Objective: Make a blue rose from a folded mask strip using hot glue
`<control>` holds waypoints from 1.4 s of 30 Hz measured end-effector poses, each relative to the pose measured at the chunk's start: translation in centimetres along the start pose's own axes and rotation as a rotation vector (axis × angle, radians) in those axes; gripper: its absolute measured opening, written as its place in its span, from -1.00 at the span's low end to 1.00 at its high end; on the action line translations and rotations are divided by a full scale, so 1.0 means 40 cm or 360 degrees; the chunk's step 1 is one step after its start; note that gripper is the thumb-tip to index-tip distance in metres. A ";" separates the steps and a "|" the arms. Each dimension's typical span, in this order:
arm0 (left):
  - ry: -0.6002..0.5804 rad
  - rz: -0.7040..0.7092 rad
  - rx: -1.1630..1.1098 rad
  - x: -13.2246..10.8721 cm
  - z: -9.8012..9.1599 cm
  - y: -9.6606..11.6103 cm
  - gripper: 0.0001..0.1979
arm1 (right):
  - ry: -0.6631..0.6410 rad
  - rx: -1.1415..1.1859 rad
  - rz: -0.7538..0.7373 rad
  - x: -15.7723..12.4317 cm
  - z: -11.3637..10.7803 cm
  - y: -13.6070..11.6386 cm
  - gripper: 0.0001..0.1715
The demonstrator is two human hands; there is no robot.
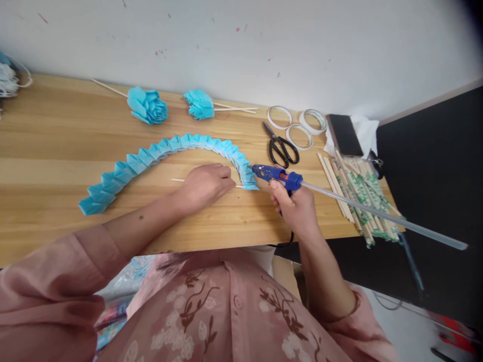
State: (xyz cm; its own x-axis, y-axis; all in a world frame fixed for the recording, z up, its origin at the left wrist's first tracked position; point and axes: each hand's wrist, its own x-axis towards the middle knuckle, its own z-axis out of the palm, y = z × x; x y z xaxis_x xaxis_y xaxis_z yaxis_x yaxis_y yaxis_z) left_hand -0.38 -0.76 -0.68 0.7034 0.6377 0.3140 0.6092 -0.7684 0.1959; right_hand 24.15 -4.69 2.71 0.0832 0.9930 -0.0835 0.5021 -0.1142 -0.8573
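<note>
My right hand [296,203] is closed round the grip of a blue glue gun [277,176], and a long clear glue stick [385,215] juts out of its back end. The nozzle reaches the right end of a curved strip of folded light-blue paper [188,143], though I cannot tell whether it touches. My left hand [207,186] pinches a thin wooden stick [177,180] lying level over the table. That stick's right tip meets the paper at the strip's right end. Leftward, the strip arches across the tabletop.
Two blue paper flowers [148,105] on sticks lie at the back. Black-handled scissors [281,146] and several tape rolls [300,137] sit beyond the glue gun. A phone [344,134] rests on white tissue at right, near wrapped chopsticks [362,201] overhanging the table's edge.
</note>
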 end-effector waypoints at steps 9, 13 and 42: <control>-0.0010 -0.0019 -0.0060 0.000 -0.001 0.000 -0.56 | 0.0011 -0.0081 -0.0047 -0.011 -0.012 -0.005 -0.53; -0.0026 -0.0020 -0.0028 0.001 -0.001 0.000 -0.56 | 0.0007 -0.0062 0.0022 -0.018 -0.018 -0.009 -0.48; -0.0005 -0.0055 -0.0104 0.000 -0.004 0.000 -0.58 | -0.0150 -0.0421 -0.0162 -0.011 -0.056 -0.018 -0.42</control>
State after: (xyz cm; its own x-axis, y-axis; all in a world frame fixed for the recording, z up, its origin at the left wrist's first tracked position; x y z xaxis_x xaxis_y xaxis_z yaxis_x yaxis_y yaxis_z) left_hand -0.43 -0.76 -0.54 0.6835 0.6642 0.3028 0.6083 -0.7476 0.2667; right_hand 25.67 -5.12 4.49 -0.0531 0.9967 -0.0617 0.7118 -0.0055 -0.7024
